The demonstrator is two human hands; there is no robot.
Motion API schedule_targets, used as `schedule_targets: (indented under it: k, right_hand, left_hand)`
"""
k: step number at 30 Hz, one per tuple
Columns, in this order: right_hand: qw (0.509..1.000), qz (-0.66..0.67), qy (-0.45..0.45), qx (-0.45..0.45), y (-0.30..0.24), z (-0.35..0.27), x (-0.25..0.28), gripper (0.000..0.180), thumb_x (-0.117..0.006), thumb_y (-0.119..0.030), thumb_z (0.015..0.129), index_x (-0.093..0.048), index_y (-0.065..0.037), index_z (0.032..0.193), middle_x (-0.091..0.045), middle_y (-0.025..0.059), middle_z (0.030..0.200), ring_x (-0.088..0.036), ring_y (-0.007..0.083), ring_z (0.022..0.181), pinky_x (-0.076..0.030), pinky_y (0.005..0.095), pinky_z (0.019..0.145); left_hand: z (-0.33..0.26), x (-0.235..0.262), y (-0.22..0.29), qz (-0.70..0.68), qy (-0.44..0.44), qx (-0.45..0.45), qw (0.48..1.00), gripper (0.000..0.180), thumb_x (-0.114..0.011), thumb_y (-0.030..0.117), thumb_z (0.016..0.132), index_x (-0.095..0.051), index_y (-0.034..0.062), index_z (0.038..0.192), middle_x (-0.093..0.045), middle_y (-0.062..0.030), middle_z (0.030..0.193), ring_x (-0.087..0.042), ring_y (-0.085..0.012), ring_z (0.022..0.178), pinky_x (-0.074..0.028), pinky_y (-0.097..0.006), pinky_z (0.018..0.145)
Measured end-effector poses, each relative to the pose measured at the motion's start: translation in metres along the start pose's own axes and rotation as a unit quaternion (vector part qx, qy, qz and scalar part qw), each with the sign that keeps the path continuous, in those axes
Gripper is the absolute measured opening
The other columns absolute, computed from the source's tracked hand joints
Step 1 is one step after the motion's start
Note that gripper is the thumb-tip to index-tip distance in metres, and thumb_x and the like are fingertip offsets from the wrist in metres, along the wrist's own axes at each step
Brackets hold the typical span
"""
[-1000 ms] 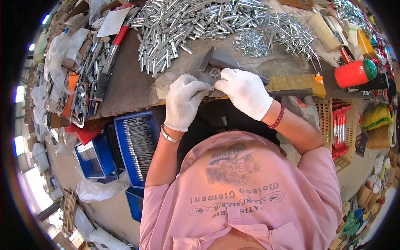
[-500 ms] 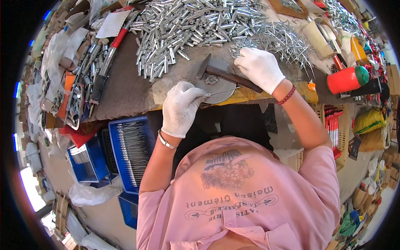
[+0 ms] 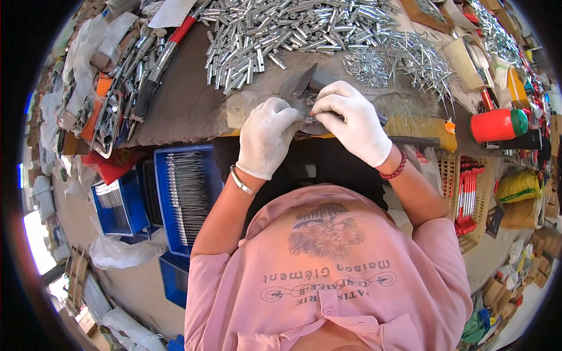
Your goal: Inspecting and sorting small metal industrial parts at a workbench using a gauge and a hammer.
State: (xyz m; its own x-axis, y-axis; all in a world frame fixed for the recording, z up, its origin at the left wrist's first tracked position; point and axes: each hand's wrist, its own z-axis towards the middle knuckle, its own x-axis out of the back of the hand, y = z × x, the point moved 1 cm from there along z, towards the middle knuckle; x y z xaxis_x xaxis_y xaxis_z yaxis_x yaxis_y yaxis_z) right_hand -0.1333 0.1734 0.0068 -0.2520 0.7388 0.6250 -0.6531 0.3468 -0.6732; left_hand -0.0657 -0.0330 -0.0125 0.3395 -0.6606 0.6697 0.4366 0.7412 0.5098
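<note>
My left hand, in a white glove, pinches a small silvery metal piece at the bench's near edge. My right hand, gloved as well, is closed with its fingertips meeting the same spot. Whatever it holds is too small or hidden to name. Just beyond my fingers a hammer lies on a round metal plate; my right hand covers most of its handle. Farther back are a heap of short metal tubes and, to its right, a pile of thin metal pins.
Tools with a red-and-black-handled one crowd the bench's left side. A red-and-green container stands at the right. Below the bench are a blue bin of metal rods and a tan basket of red-ended parts.
My right hand has come from beside the pin pile down and left to meet my left hand. The thin rod that stuck out from my left fingers is now mostly hidden. The view has shifted slightly.
</note>
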Motion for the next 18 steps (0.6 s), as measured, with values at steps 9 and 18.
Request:
schedule_targets:
  k: [9, 18]
  right_hand:
    - [0.997, -0.056, 0.018, 0.041, -0.003, -0.001, -0.011, 0.007, -0.077, -0.004, 0.085, -0.076, -0.008, 0.09, -0.071, 0.0076, 0.104, -0.069, 0.0305, 0.101, -0.054, 0.0421, 0.092]
    - [0.954, -0.301, 0.009, 0.011, 0.006, -0.001, 0.02, 0.035, -0.08, -0.012, 0.086, -0.075, -0.013, 0.121, -0.07, 0.0065, 0.107, -0.069, 0.0305, 0.099, -0.056, 0.0432, 0.09]
  left_hand:
    - [-0.003, -0.003, -0.001, -0.007, -0.001, 0.02, 1.0, 0.018, -0.083, 0.008, 0.08, -0.073, 0.0121, 0.094, -0.066, -0.0069, 0.095, -0.067, -0.0332, 0.089, -0.054, -0.044, 0.077]
    - [-0.002, -0.004, -0.006, -0.009, -0.013, 0.014, 1.0, 0.016, -0.084, 0.01, 0.081, -0.074, 0.0125, 0.093, -0.065, -0.0078, 0.092, -0.067, -0.0337, 0.088, -0.055, -0.044, 0.076]
